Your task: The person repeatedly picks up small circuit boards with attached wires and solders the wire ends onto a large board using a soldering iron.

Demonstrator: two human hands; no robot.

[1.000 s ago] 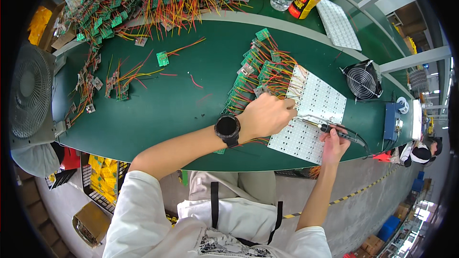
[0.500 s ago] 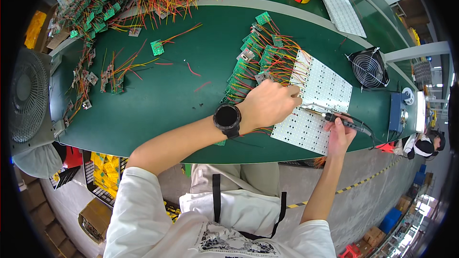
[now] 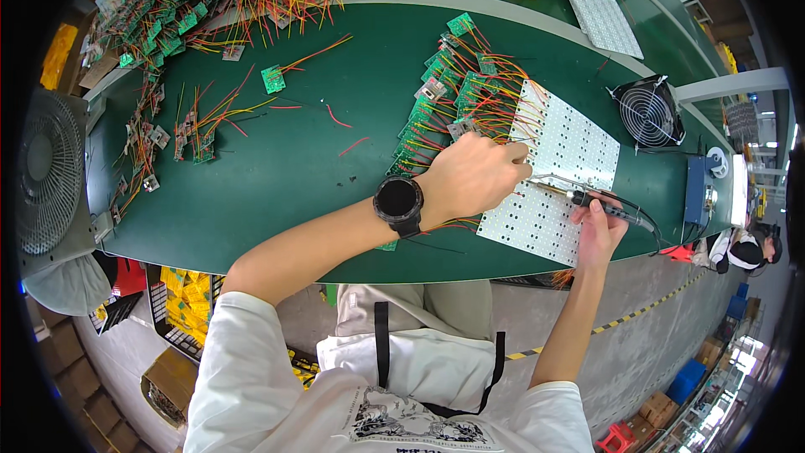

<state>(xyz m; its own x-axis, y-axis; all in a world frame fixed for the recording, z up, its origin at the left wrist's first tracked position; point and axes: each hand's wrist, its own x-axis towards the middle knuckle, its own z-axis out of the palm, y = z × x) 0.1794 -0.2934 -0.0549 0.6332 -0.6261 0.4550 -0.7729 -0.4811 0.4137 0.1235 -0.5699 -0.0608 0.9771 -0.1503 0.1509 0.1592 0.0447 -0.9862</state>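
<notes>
White dotted board is lying right of the frame's centre, wires from green circuit boards trailing onto its left edge. I am apparently soldering wire ends; the next move is calling for a steady tip. My right hand is gripping the soldering iron, pointing leftward; my left hand is arching, knuckles up, fingertips hidden, so I cannot tell what they are pinching.

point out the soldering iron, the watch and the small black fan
Soldering iron (image 3: pixel 580 199): head view, on its dark handle.
Watch (image 3: pixel 397 197): head view, on its round dark face.
Small black fan (image 3: pixel 647 112): head view, on its round grille.
</notes>
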